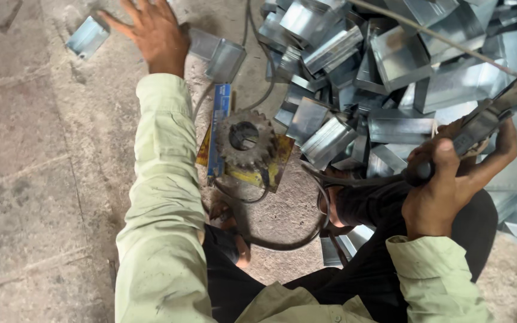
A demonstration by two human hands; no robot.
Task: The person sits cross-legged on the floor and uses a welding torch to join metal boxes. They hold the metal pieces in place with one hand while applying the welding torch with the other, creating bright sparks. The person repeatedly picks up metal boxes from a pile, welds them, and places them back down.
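Observation:
My left hand [154, 33] is stretched out to the far left over the concrete floor, fingers spread, holding nothing. It hovers between a lone folded sheet-metal piece [88, 37] on its left and two more metal pieces [218, 55] on its right. My right hand [450, 185] is closed around the dark handle of a long metal hand tool [489, 116], whose arm points up to the right over the pile of metal pieces. A pale green sleeve covers each arm.
A large heap of shiny folded sheet-metal pieces [402, 66] fills the upper right. A rusty toothed gear [245, 139] lies on a blue and yellow flat pack [219, 128]. Black cables [282, 242] loop near my dark-trousered legs. A thin rod [426, 33] crosses the heap.

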